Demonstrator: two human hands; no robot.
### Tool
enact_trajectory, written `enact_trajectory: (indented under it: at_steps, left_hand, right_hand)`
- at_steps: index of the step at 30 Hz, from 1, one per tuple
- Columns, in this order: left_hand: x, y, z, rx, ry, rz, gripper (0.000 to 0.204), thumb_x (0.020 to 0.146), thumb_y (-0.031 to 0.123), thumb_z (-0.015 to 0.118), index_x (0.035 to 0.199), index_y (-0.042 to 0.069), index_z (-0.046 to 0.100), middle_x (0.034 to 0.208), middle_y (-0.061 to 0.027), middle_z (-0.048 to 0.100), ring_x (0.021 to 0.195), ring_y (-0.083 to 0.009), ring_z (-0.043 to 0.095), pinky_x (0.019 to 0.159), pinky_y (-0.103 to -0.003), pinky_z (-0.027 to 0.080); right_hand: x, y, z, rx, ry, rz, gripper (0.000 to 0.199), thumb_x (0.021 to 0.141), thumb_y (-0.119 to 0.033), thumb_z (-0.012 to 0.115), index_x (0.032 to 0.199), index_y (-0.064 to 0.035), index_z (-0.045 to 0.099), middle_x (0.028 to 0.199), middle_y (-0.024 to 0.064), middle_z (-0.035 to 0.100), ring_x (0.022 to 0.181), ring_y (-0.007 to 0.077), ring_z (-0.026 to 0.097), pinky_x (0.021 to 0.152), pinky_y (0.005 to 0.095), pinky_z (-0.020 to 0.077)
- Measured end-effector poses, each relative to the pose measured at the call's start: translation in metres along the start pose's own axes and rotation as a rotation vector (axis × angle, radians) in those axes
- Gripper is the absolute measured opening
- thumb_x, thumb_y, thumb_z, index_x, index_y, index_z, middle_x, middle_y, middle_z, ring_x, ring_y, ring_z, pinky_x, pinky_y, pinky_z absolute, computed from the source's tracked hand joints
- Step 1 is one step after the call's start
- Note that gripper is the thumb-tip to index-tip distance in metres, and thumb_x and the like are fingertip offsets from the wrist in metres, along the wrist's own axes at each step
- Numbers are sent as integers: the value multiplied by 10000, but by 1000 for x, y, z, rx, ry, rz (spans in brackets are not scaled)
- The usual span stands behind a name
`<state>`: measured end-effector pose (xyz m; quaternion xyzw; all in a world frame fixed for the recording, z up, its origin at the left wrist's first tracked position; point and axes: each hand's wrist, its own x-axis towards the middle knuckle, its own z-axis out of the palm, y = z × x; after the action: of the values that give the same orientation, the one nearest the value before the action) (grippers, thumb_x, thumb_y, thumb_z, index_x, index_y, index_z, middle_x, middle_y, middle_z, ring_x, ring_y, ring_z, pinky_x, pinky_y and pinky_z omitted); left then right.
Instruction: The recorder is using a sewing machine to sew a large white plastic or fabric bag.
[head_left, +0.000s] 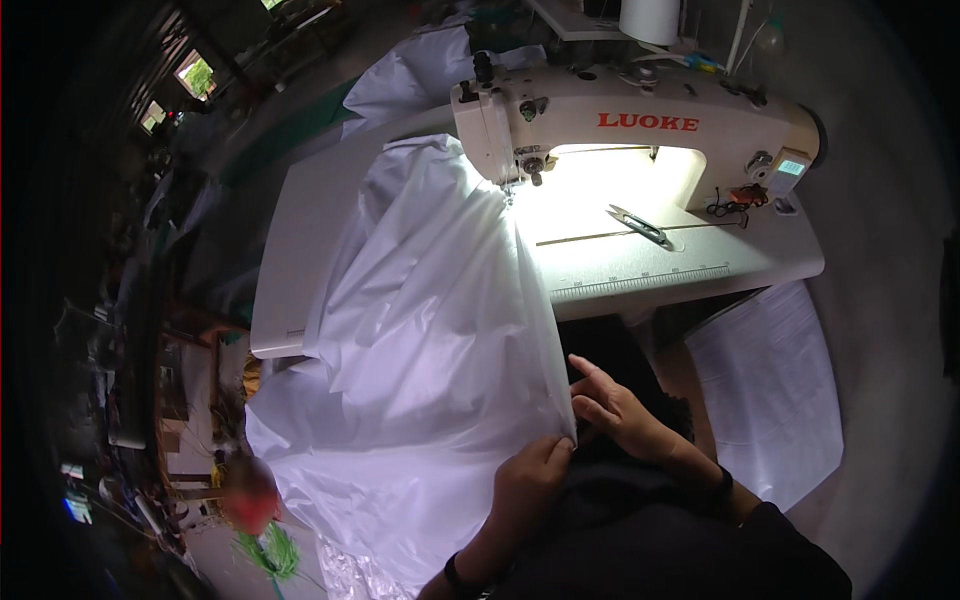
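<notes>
White fabric (430,320) draped over counter (300,230), fed under sewing machine (620,120) needle. Near edge pinched by left hand (535,470) and right hand (615,405), fingers pressed together, likely for keeping seam line taut. Snips (640,226) parked beside.

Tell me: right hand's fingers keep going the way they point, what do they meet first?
The right hand points up-left, pinching the white fabric at its edge. Going straight on, its fingers would likely run into that fabric first, then the sewing table; depth is unclear.
</notes>
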<state>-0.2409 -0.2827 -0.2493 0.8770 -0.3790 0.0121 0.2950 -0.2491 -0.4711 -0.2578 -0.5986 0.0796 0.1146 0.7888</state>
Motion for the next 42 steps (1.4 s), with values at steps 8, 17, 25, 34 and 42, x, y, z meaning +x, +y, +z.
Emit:
enact_trajectory:
  at_steps: [8, 17, 25, 34, 42]
  left_hand:
    - [-10, -8, 1, -220, -163, 119, 188, 878, 174, 652, 1001, 33, 656, 991, -127, 678, 934, -301, 672, 761, -386, 549]
    - [-23, -47, 50, 41, 43, -245, 320, 804, 131, 697, 1102, 52, 614, 1138, -111, 595, 1063, -326, 597, 839, -407, 519]
    - [-45, -60, 33, -370, -51, -522, 146, 892, 94, 611, 1022, 29, 613, 793, -138, 668, 720, -315, 664, 654, -357, 517]
    - [-52, -31, -12, -364, 58, -571, 99, 958, 66, 513, 1003, 16, 586, 783, -176, 647, 667, -324, 658, 600, -365, 506]
    - [-20, 8, -20, -285, -15, -167, 115, 865, 71, 620, 962, 15, 596, 804, -153, 629, 712, -317, 648, 619, -369, 503]
  right_hand:
    - [-14, 19, -17, -490, 131, 3, 742, 847, -113, 610, 1486, -10, 249, 1122, 259, 640, 1013, 328, 660, 891, 367, 505]
    - [-58, 50, -21, -1025, 98, 97, 818, 772, -114, 649, 1479, -26, 247, 1343, 233, 517, 1101, 392, 603, 895, 409, 509]
    - [-54, 45, -24, -1385, 361, -186, 901, 711, -77, 742, 1487, -80, 283, 1069, 113, 584, 835, 272, 663, 693, 358, 551]
    - [-71, 24, -16, -1378, 461, -394, 181, 768, -65, 629, 947, -63, 605, 712, 71, 559, 577, 235, 617, 499, 339, 499]
    - [-67, 5, 23, -1331, 32, -872, 136, 796, -121, 643, 722, -113, 529, 685, 11, 528, 559, 126, 564, 519, 268, 481]
